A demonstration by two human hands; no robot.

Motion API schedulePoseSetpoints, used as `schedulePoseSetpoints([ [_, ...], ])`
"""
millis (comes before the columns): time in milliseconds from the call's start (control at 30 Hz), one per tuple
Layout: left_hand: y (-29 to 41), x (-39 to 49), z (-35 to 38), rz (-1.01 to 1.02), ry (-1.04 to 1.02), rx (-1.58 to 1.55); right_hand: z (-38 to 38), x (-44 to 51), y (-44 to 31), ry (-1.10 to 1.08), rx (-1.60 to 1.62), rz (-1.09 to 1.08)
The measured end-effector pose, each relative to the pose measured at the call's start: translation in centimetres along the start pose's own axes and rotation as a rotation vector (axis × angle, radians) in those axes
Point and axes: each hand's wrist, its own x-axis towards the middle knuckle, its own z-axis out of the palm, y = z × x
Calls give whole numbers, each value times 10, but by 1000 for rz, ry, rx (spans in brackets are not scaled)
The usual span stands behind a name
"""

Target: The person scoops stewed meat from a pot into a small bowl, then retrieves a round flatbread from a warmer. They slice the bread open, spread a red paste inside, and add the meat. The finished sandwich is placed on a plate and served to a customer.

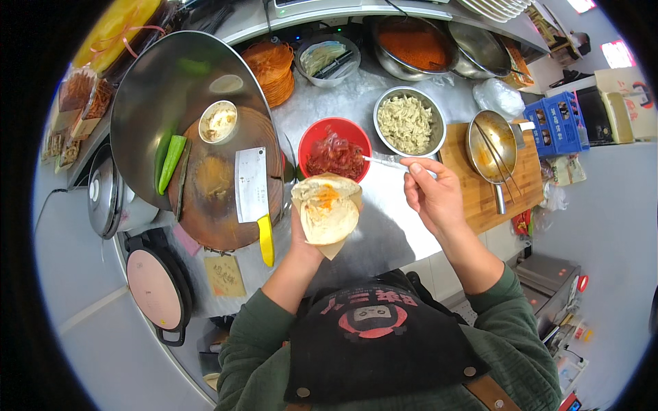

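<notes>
A split flatbread bun in a brown paper sleeve rests in my left hand. Orange sauce is smeared on the bun's open inner face. My right hand pinches the handle of a white spoon. Its other end dips into dark red chili sauce or filling in a red bowl. The near rim of that bowl lies just beyond the bun and is partly hidden by it. A steel bowl of pale shredded food stands beyond my right hand.
To the left, a round wooden chopping board bears a cleaver, green peppers and a small bowl. A large metal wok or pan leans behind it. Rightward, a steel pan with chopsticks sits on a bamboo board. A pot of red sauce stands behind.
</notes>
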Motion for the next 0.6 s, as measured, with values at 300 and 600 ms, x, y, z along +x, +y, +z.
schedulePoseSetpoints([
  [300,-13,-5,17,-16,-169,73,5,-62,-13,-221,-649,-299],
  [600,-24,-17,27,-10,-314,122,6,-73,-13,-421,-1151,-833],
])
